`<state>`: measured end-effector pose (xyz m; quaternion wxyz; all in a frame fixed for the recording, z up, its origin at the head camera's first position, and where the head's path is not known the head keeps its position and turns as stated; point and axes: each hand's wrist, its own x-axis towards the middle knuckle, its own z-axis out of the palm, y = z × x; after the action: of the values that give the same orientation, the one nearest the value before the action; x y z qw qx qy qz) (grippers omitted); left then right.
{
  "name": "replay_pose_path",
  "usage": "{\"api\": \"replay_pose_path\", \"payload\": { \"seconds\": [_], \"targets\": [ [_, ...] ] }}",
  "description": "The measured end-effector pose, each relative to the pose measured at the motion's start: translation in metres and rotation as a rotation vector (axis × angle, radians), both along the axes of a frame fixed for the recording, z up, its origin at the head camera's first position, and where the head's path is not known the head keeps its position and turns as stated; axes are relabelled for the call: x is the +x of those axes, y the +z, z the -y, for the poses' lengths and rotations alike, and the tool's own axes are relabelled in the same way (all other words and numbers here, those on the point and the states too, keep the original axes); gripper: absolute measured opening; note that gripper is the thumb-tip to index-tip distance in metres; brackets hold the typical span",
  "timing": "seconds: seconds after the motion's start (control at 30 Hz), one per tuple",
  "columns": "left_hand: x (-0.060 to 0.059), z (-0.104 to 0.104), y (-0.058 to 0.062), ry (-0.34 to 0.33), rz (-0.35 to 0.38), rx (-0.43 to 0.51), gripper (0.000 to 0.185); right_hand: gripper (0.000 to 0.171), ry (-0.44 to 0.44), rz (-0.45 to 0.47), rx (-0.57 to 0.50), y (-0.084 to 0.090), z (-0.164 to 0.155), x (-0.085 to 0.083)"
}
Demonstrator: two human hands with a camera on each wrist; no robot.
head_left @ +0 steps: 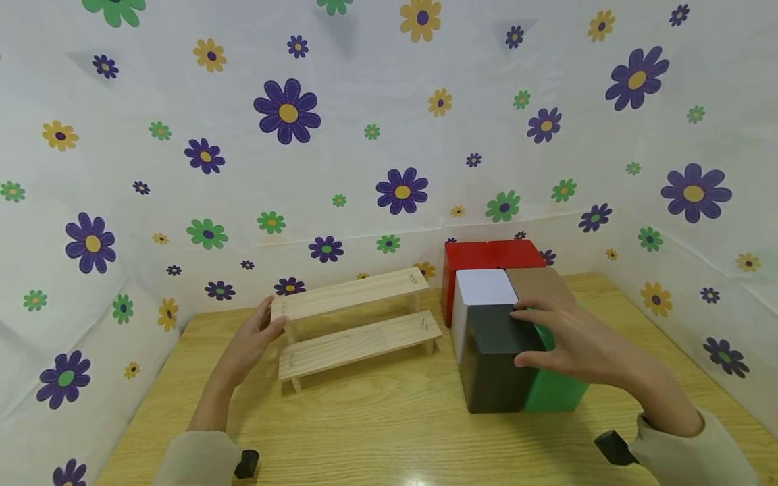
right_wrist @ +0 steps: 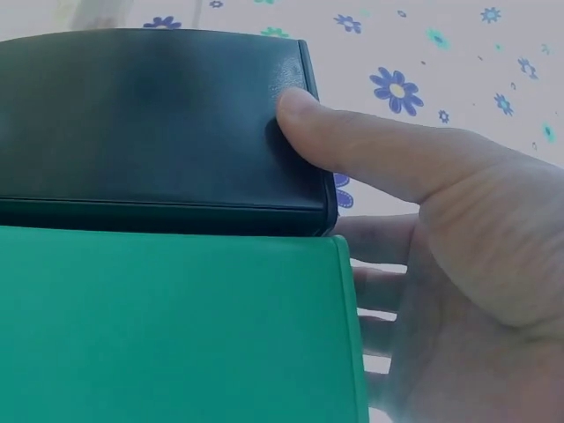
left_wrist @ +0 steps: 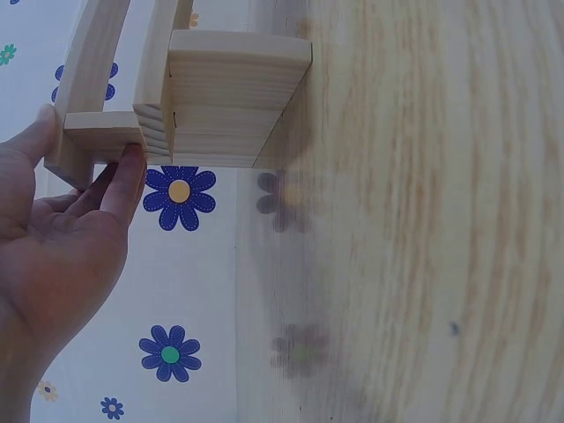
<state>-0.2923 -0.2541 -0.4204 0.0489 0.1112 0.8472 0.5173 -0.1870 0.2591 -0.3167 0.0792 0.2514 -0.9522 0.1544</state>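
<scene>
At the left end of a two-tier pale wooden stand (head_left: 352, 344), my left hand (head_left: 246, 344) grips the end of the upper plank (head_left: 352, 291). The left wrist view shows the left thumb (left_wrist: 42, 132) on one side of the plank end and fingers on the other. My right hand (head_left: 586, 341) spans the top of a black box (head_left: 495, 378), with its thumb (right_wrist: 308, 123) on the box's face and its fingers past the top edge. Right beside the black box stands a green box (head_left: 562, 385), partly covered by the right hand.
Behind the black box stand a white box (head_left: 486, 287), a brown box (head_left: 537, 282) and red boxes (head_left: 492, 253), close together. All rest on a wood-grain table (head_left: 340, 432). A white flowered sheet (head_left: 365, 67) rises behind and at both sides.
</scene>
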Motion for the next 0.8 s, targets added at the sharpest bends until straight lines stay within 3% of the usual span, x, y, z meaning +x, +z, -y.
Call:
{"api": "replay_pose_path", "payload": {
  "seconds": [0.4,0.63,0.8],
  "targets": [
    [0.002,-0.001,0.0,0.016,0.008,0.005,0.072,0.07,0.01,0.057,-0.086,-0.004,-0.006,0.0],
    [0.006,-0.003,0.002,0.039,0.004,0.003,0.075,0.063,-0.011,0.158,-0.254,-0.004,-0.014,0.001],
    [0.018,-0.006,0.023,0.055,-0.026,-0.024,0.077,0.056,-0.039,0.168,-0.329,-0.003,-0.019,0.002]
  ]
}}
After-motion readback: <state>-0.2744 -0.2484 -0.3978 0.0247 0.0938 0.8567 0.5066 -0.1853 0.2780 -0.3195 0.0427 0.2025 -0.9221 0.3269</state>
